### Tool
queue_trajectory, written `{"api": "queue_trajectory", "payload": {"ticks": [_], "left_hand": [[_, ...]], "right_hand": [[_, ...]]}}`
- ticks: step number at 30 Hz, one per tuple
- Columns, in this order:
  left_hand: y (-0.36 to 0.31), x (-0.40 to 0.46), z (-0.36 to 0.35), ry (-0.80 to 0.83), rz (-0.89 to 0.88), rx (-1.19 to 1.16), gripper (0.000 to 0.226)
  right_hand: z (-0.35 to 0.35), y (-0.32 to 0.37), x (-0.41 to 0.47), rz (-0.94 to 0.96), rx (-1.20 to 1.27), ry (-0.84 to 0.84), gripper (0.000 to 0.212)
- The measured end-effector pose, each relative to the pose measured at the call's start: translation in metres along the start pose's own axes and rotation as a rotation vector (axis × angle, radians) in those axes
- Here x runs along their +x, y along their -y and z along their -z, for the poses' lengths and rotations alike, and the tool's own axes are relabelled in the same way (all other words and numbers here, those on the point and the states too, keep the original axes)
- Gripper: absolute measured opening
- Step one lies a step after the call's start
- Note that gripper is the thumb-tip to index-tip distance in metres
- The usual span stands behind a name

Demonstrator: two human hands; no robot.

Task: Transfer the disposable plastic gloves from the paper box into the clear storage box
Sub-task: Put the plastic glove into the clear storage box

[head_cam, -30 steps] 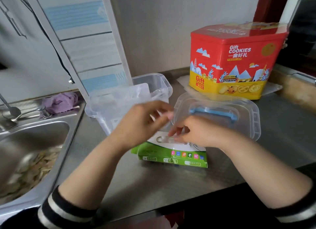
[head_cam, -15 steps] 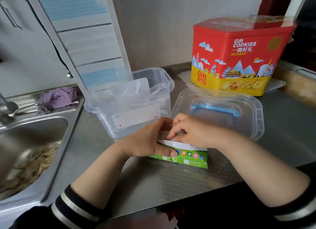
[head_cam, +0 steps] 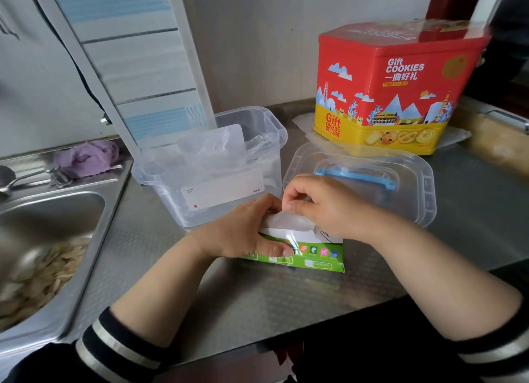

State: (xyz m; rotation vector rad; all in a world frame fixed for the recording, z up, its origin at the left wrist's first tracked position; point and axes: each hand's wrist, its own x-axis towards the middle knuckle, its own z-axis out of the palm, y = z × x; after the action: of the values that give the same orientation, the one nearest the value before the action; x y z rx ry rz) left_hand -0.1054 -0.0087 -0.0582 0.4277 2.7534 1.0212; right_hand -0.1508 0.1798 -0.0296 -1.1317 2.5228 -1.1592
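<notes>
A: Where is the paper box?

B: It lies flat on the tabletop, in the middle of the frame. It is green on the side and white on top. It sits just in front of the clear box.

A: What are the 2 hands doing?

B: The left hand is wrapped around the left end of the paper box. Its thumb presses on the green side. The right hand is curled up over the top of the paper box. Its fingertips are pinched on a thin see-through glove that sticks up out of the hole in the top.

A: Is anything in the clear box?

B: Yes. It is open, and crinkly clear gloves fill the upper part of it. A white label is on its front wall.

A: Where is its lid?

B: The lid lies flat on the tabletop, to the right of the clear box. It has a blue handle. The right hand is in front of its left part.

A: What else is there?

B: A red and yellow cookie tin stands behind the lid, in the upper right. A sink is at the left, with food scraps in it. A purple cloth lies behind the sink.
</notes>
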Motion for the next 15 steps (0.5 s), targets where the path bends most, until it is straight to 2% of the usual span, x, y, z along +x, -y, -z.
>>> {"api": "queue_trajectory", "payload": {"ticks": [2,4,6,7,8,9,10,12,15], "left_hand": [[-0.001,0.000,0.000,-0.001,0.011,0.015,0.064],[-0.002,0.000,-0.001,-0.006,0.016,0.027,0.066],[-0.003,0.000,-0.002,-0.015,0.018,0.039,0.062],[-0.004,0.000,-0.002,-0.013,0.025,0.049,0.060],[-0.005,0.000,-0.002,-0.013,0.031,0.061,0.059],[-0.006,-0.001,-0.002,-0.019,0.036,0.072,0.059],[-0.005,-0.001,-0.003,-0.028,0.042,0.083,0.059],[-0.004,0.000,-0.004,-0.046,0.051,0.101,0.059],[-0.003,0.000,-0.006,-0.059,0.058,0.116,0.062]], "right_hand": [[0.000,-0.001,-0.002,-0.021,0.045,-0.022,0.022],[0.002,0.000,-0.004,-0.065,0.166,0.026,0.003],[0.007,-0.003,-0.004,-0.124,0.105,0.127,0.035],[0.008,-0.004,-0.004,-0.149,0.008,0.169,0.040],[0.006,-0.005,-0.004,-0.140,-0.075,0.161,0.030],[0.003,-0.003,-0.004,-0.116,-0.115,0.108,0.012],[0.001,-0.003,-0.005,-0.088,-0.115,0.033,0.011],[-0.009,-0.003,-0.007,-0.055,-0.045,-0.076,0.026],[-0.014,-0.005,-0.008,-0.065,0.175,-0.177,0.026]]}}
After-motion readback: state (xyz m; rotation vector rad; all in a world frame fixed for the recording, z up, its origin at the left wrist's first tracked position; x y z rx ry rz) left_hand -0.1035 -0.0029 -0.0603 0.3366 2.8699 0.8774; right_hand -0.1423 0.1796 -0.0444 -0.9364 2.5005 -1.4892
